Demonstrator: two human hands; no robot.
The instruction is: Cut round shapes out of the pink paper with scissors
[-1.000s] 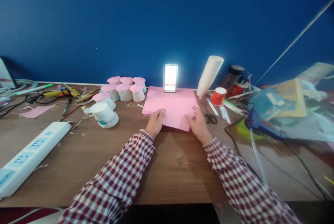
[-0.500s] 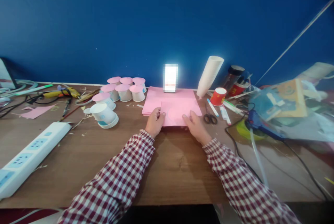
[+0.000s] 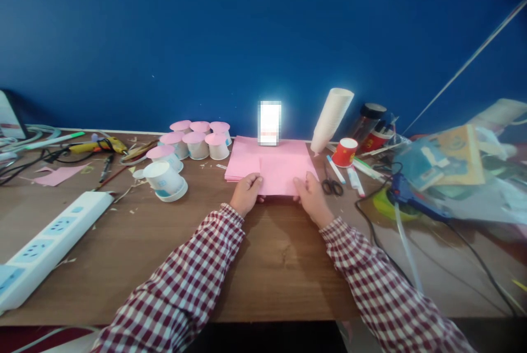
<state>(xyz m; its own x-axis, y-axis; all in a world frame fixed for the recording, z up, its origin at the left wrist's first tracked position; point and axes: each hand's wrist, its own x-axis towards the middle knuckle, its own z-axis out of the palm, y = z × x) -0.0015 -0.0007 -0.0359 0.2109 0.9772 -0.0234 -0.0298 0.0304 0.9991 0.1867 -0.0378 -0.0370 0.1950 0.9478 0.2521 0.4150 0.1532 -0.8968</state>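
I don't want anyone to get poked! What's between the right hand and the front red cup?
In the head view, dark-handled scissors and a white-and-blue pen lie between the right hand and the front red cup.

- A pixelated rectangle (image 3: 269, 123) glares white, haloing the blue wall (image 3: 164, 29).
- Soft shadows cross the near table (image 3: 284, 287).
- Plastic bags (image 3: 504, 191) at right look blurred, smeared.

From where I stand, two hands, the left hand (image 3: 246, 192) and the right hand (image 3: 312, 200), grip one pink paper sheet (image 3: 284, 174). Left of the grip I count seven pink-topped paper cups (image 3: 216, 148) and one power strip (image 3: 53, 248). Right of it: one pair of scissors (image 3: 332, 187), two red paper cups (image 3: 345, 153), one leaning stack of white cups (image 3: 332, 117), one blue glue gun (image 3: 415, 199).
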